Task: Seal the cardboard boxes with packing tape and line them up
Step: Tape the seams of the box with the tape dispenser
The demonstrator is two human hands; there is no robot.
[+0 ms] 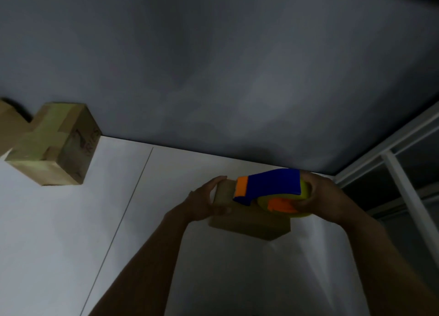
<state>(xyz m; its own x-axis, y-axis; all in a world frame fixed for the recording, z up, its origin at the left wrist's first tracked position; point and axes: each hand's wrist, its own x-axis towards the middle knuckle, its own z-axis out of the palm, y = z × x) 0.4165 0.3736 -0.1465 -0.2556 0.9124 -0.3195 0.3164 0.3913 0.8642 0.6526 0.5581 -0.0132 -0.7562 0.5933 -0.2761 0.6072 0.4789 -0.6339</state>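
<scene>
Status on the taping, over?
Left hand grips box end. Right hand holds tape dispenser at its top. One taped box far left, not in the way.

Blue and orange dispenser [268, 185] with a yellow roll [306, 192]; tan box [249, 225]; tan taped box [52, 144] bearing reddish scrawl; white table [71, 232]; grey wall [213, 66].

The white table [59, 232] carries a taped box [54, 144], a second box [9, 123] beside it, and a third box [249, 225] near the far edge.

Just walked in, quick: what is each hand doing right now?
Left hand: grips the end of the cardboard box.
Right hand: holds the tape dispenser against that box.
</scene>
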